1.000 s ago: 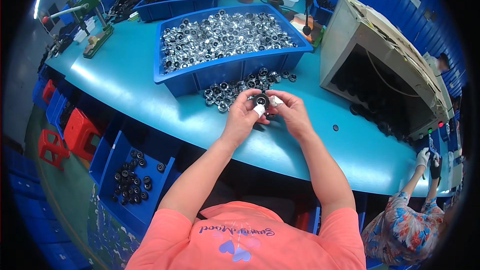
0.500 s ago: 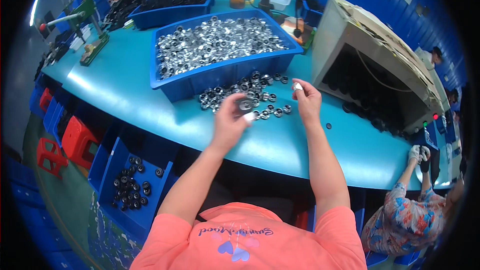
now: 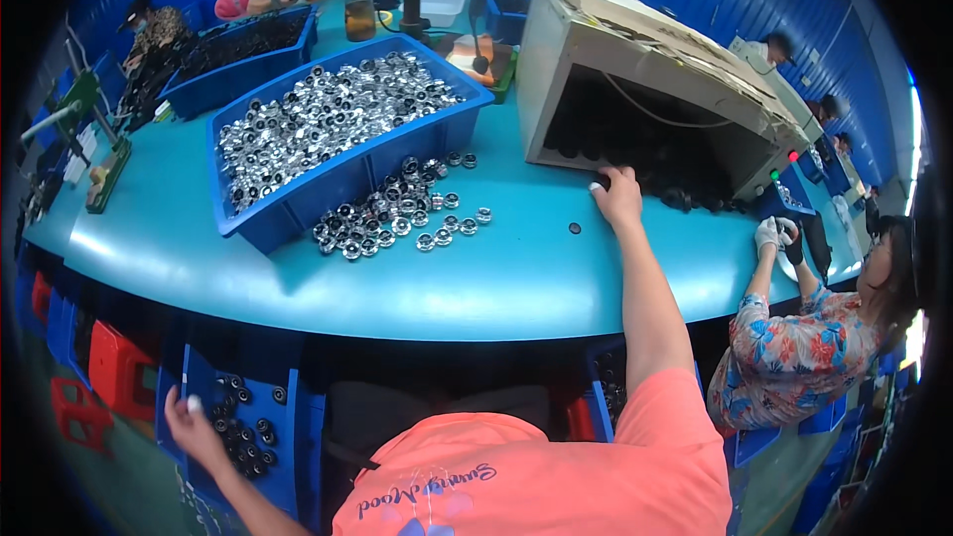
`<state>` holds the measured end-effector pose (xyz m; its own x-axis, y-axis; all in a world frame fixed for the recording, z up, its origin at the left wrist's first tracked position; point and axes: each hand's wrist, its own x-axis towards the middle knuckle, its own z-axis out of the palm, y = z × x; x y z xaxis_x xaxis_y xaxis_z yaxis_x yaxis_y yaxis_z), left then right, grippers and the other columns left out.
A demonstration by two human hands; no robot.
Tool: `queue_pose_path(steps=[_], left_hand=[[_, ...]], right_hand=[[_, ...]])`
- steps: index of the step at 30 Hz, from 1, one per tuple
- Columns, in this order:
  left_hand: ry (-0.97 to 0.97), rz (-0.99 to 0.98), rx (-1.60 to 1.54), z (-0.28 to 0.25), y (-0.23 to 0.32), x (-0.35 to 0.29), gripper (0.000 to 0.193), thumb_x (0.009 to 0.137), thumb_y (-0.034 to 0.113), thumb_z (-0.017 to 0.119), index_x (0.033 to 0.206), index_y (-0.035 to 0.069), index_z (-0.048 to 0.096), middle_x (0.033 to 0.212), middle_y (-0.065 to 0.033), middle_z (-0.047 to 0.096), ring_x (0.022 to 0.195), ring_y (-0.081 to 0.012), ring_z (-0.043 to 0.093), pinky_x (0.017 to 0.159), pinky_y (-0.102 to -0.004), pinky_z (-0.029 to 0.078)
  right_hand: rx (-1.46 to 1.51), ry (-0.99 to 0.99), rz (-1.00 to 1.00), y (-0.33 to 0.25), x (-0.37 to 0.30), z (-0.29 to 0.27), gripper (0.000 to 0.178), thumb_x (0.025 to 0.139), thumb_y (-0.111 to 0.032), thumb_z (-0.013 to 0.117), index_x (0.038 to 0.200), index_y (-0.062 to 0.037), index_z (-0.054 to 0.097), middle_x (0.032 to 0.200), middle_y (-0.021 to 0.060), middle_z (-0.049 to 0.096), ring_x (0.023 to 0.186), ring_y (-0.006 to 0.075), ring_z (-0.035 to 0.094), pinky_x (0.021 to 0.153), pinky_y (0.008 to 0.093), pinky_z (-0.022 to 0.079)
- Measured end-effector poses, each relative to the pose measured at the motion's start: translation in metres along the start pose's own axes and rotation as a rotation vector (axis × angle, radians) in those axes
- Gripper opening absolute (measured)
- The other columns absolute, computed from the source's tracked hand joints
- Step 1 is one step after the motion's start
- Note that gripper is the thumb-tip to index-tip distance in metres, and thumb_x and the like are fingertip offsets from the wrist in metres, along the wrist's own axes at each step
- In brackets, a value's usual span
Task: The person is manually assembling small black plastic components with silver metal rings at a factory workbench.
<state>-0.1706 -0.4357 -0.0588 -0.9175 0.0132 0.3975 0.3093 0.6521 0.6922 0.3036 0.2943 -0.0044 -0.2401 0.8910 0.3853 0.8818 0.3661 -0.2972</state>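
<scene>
Left hand hung over low bin, fingers spread, nothing seen in it. Black wheels lay in bin, just beside. Right hand was at mouth of box, fingers curled; couldn't tell if it gripped anything. Dark bits sat in mouth, near that hand. Good way, I thought: slow reach, knuckles clear of box edge, fingertips only, no bump to loose disc nearby.

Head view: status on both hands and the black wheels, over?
Left hand, fingers parted, at blue bin; black wheels inside. Right hand by opening of cream box, grip unclear. Lone black disc nearby on tabletop.
</scene>
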Motion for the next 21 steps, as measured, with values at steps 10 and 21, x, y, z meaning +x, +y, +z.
queue_pose_path(steps=[10, 21], left_hand=[[-1.073, 0.310, -0.868, 0.144, 0.330, -0.106, 0.037, 0.101, 0.016, 0.059, 0.137, 0.006, 0.059, 0.107, -0.0081, 0.066, 0.094, -0.0140, 0.064, 0.084, -0.0313, 0.054], [-1.433, -0.464, -1.648, 0.230, 0.353, -0.101, 0.040, 0.109, 0.026, 0.049, 0.143, 0.006, 0.052, 0.116, -0.0128, 0.067, 0.098, -0.0200, 0.066, 0.084, -0.0355, 0.057]], right_hand=[[0.676, -0.150, -0.300, -0.135, -0.061, -0.043, 0.049, 0.075, -0.011, 0.081, 0.121, -0.0083, 0.065, 0.106, 0.0098, 0.061, 0.081, 0.0210, 0.064, 0.076, 0.0344, 0.054], [1.146, -0.453, -0.440, -0.241, -0.095, -0.039, 0.045, 0.081, -0.009, 0.075, 0.125, -0.0084, 0.068, 0.113, 0.0099, 0.066, 0.084, 0.0180, 0.068, 0.075, 0.0316, 0.056]])
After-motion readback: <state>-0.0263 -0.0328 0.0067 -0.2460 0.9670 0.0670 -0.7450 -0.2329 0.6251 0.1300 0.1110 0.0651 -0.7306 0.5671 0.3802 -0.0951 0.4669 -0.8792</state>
